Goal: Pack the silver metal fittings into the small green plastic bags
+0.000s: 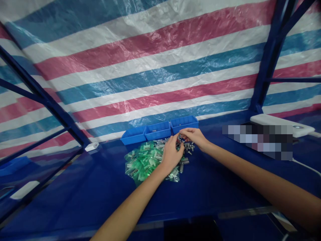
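A pile of small clear and green plastic bags (144, 162) with metal pieces inside lies on the blue table (100, 187). Loose small metal parts (190, 147) are spread at its right side. My left hand (172, 150) is over the right part of the pile, its fingers curled and pointing forward. Close beside it on the right, my right hand (194, 135) has its fingertips pinched together near my left fingertips. What either hand holds is too small to make out.
Three blue bins (157, 131) stand in a row behind the pile. A white adapter (92, 146) sits at the left. At the right are a white device (283, 124) with a cable and a pixelated object. Blue metal posts (269, 57) rise before a striped tarp (150, 67).
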The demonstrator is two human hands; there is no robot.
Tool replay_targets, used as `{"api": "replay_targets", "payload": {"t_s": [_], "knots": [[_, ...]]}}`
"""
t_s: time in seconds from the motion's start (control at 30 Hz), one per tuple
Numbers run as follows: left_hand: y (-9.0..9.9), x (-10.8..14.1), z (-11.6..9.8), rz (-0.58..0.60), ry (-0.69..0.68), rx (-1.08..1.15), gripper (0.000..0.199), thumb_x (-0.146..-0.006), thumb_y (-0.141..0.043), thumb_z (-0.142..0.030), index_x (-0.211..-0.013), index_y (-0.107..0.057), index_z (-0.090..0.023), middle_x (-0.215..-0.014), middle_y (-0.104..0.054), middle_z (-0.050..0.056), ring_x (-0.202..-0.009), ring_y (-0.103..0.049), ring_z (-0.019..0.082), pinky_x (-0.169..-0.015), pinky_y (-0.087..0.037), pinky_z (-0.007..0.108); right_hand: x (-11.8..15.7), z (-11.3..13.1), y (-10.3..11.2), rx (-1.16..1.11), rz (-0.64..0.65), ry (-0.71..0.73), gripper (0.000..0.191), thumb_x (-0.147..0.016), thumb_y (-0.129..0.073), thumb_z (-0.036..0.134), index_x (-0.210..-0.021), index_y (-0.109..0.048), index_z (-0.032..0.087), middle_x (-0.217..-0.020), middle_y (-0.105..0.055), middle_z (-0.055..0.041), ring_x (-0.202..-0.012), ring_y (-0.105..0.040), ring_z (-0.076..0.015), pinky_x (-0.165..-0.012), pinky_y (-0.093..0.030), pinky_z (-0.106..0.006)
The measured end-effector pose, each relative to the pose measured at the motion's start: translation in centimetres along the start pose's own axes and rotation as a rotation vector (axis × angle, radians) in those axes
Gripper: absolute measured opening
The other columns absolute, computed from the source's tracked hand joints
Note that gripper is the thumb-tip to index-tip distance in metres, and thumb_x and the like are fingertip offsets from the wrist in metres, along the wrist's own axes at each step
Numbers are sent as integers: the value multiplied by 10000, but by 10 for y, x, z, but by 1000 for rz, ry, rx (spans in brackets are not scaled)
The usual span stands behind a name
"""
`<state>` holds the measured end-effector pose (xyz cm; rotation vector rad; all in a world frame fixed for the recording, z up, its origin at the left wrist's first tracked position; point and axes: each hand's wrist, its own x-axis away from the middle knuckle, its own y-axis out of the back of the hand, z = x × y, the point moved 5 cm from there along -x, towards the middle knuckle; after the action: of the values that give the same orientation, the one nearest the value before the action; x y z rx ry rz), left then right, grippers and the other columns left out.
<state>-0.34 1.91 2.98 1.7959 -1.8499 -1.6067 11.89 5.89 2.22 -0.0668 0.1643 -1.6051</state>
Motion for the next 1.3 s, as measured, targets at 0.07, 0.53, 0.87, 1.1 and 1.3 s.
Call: {"api": "replay_targets", "payload": {"t_s": [0.07, 0.53, 0.87, 1.1, 1.3], "knots": [[-1, 0, 0, 14, 8, 10, 451, -823, -467, -219, -1268, -407, -182, -967, -572, 64, -908, -539, 196, -849, -421, 358, -3, -1, 3, 1, -5, 7, 150, -688, -625, 260, -746, -687, 136, -620, -632, 1, -563, -551, -72, -526, -441, -175], [-3, 3, -9, 110, -16, -156, 125, -805, -472, -227, -882, -568, -201, -926, -563, 39, -931, -506, 196, -873, -382, 367, -33, -2, 36, 27, -50, 117, 305, -703, -666, 284, -987, -670, 171, -932, -694, -69, -789, -643, -133, -655, -522, -213], [-10, 7, 2, 186, 10, -275, 146, -783, -501, -244, -915, -546, -202, -963, -547, 47, -970, -475, 230, -885, -360, 405, -20, 5, 11, 471, 179, 407, 227, -749, -589, 230, -951, -682, 187, -946, -700, -57, -857, -648, -177, -811, -509, -325], [-8, 3, 10, 113, 54, -144, 151, -859, -356, -169, -893, -502, -190, -935, -539, 52, -943, -482, 192, -865, -373, 371, -13, -12, 4, 971, 259, 557, 352, -812, -519, 402, -1078, -640, 205, -1098, -635, -91, -1020, -579, -237, -893, -439, -382], [38, -9, 7, -210, 172, 89, 178, -899, -283, -199, -974, -444, -197, -931, -542, 52, -879, -517, 165, -809, -405, 317, -5, -19, 0, 1195, 352, 506, 605, -737, -520, 611, -1224, -544, 252, -1223, -554, -118, -1134, -480, -327, -900, -369, -508]]}}
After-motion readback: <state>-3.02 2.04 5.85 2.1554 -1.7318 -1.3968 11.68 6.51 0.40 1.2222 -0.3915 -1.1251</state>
